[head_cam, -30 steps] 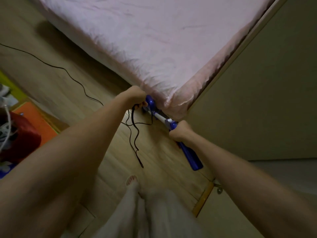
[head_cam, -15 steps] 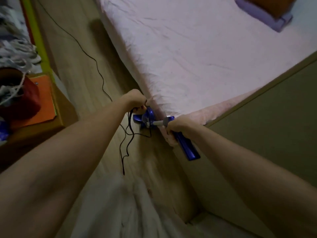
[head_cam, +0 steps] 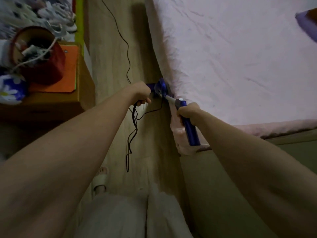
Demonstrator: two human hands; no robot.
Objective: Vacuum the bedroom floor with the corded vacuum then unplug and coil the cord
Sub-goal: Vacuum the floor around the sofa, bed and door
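Observation:
A blue stick vacuum (head_cam: pixel 189 129) leans down along the bed's near corner, its blue head (head_cam: pixel 161 87) on the wooden floor by the mattress edge. My right hand (head_cam: pixel 187 112) grips the blue handle near its top. My left hand (head_cam: pixel 141 93) holds a few loops of the black cord (head_cam: pixel 132 134), which hang below my fist. The rest of the cord (head_cam: pixel 127 54) trails away up the floor strip out of view.
A bed with a pink sheet (head_cam: pixel 240 57) fills the right side. A wooden box (head_cam: pixel 51 103) with an orange pad and a red bucket (head_cam: pixel 42 60) stands at the left. My slippered foot (head_cam: pixel 101 179) is on the narrow floor strip (head_cam: pixel 109 48).
The view has swung so the bed lies more to the right. Both hands keep their grips; the vacuum head sits closer to my left hand at the bed edge.

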